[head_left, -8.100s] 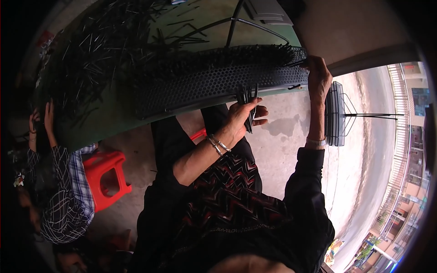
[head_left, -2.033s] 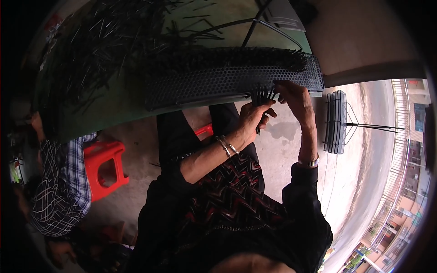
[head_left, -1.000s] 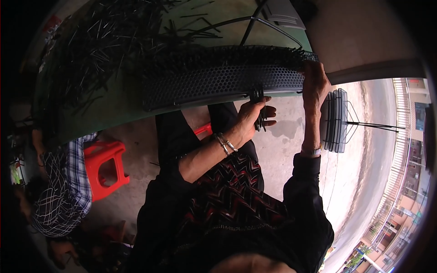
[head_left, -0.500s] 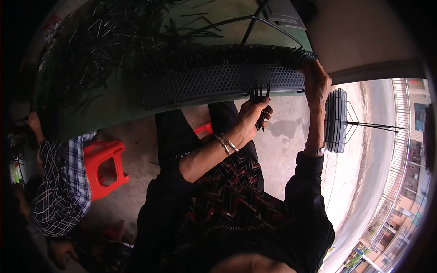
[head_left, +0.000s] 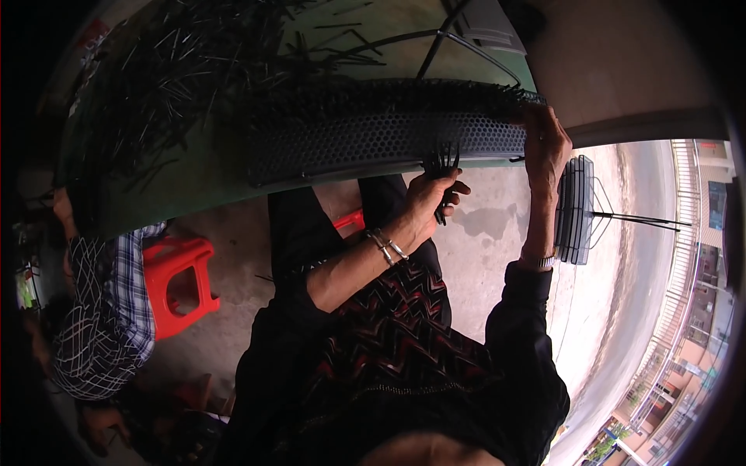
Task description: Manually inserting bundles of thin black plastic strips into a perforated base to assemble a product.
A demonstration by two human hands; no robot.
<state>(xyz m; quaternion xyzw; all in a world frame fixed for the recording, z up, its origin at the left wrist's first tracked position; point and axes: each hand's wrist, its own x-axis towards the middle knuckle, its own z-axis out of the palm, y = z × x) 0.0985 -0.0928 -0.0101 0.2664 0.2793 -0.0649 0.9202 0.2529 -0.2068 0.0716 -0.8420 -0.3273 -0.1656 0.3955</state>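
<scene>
A long black panel with honeycomb holes lies along the near edge of the green table. Short black strips stand densely along its far part. My left hand is closed around a small bundle of thin black strips, which fan upward in front of the panel's near edge. My right hand is at the panel's right end, knuckles bent and fingers curled onto the strip-covered side. Its fingertips are hidden, so what they pinch cannot be made out.
Loose black strips are heaped on the green table at the left. A dark metal rod frame rises behind the panel. A red plastic stool and another person's checked sleeve are at left. A dark slatted rack stands at right.
My right hand has shifted very slightly right and nearer at the panel's end. The left hand stays in place, its strips sitting at a slightly different angle.
</scene>
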